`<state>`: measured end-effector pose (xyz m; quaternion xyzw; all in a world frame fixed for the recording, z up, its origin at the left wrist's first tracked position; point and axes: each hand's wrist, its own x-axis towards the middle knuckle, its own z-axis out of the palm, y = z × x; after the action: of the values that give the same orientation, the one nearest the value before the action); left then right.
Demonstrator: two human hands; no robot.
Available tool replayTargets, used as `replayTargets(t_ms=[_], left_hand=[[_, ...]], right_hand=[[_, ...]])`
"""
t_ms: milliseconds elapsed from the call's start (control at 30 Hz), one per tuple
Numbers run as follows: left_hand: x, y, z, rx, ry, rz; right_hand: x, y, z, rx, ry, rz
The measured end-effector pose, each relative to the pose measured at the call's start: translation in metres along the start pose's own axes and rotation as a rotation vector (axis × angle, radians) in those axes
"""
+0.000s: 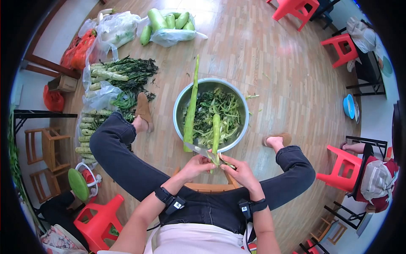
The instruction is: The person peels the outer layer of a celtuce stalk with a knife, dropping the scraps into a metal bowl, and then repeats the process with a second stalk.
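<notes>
Over my lap, my left hand (197, 167) is closed round the lower end of a pale green celtuce stem (216, 131), which points away over the basin. Beside it my right hand (242, 172) is closed, with a knife (198, 149) whose blade crosses to the left in front of my left fingers; the handle is mostly hidden. A steel basin (246, 120) on the floor holds green peelings and leaves (218, 103). A long peeled celtuce stem (192, 103) leans across the basin's left side, its tip past the far rim.
Leafy celtuce stems (110, 76) lie on plastic at the left, near my foot. Farther off stands a bag of green gourds (169, 29). Red stools (344, 167) are at the right, another red stool (101, 222) at lower left. Seated people are at both sides.
</notes>
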<state>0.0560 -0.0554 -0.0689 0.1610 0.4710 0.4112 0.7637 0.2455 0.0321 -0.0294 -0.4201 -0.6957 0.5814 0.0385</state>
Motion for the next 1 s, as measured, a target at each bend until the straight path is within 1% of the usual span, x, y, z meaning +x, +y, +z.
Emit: replayTargets(t_ms=[67, 133, 167, 267, 333, 433, 467, 533, 567, 633, 700, 733, 800, 833, 900, 1000], left_hand=[[0.001, -0.002, -0.002, -0.004, -0.002, 0.002], [0.001, -0.003, -0.001, -0.010, -0.004, 0.008], [0.001, -0.003, -0.001, -0.016, -0.010, 0.016], [0.002, -0.002, 0.001, -0.026, -0.018, 0.030], [0.001, -0.003, 0.002, -0.032, -0.022, 0.027], [0.000, -0.003, 0.002, -0.010, -0.065, 0.031], [-0.001, -0.001, 0.004, -0.025, -0.076, 0.023], [-0.001, 0.000, 0.006, -0.039, -0.086, 0.017], [0.000, -0.002, 0.006, -0.062, -0.095, 0.010], [-0.001, -0.004, 0.007, -0.086, -0.105, 0.004], [-0.002, -0.004, 0.008, -0.247, -0.072, -0.040], [-0.001, -0.005, 0.008, -0.249, -0.073, -0.040], [0.002, -0.006, 0.006, -0.545, -0.113, -0.039], [0.003, -0.008, 0.003, -0.545, -0.113, -0.039], [0.005, -0.011, -0.002, -0.699, -0.131, -0.072], [0.005, -0.010, -0.004, -0.702, -0.156, -0.066]], right_hand=[[0.002, -0.005, -0.001, -0.015, 0.007, 0.015], [0.001, -0.012, -0.003, -0.118, 0.014, 0.025], [0.001, -0.012, -0.002, -0.120, 0.012, 0.025], [0.002, -0.012, 0.000, -0.169, 0.055, -0.008], [0.003, -0.018, -0.002, -0.191, 0.053, 0.039], [0.007, -0.007, 0.000, -0.130, 0.057, 0.092], [0.011, 0.006, 0.003, -0.131, 0.058, 0.092], [0.018, 0.031, 0.008, -0.056, 0.158, 0.020], [0.019, 0.028, 0.006, -0.057, 0.159, 0.017], [0.021, 0.022, 0.002, -0.138, 0.136, 0.117], [0.021, 0.031, 0.005, -0.125, 0.143, 0.107], [0.020, 0.036, 0.006, -0.111, 0.149, 0.098], [0.021, 0.035, 0.006, -0.113, 0.145, 0.115], [0.020, 0.034, 0.006, -0.113, 0.140, 0.132], [0.020, 0.036, 0.007, -0.056, 0.146, 0.118], [0.022, 0.037, 0.007, 0.057, 0.161, 0.067]])
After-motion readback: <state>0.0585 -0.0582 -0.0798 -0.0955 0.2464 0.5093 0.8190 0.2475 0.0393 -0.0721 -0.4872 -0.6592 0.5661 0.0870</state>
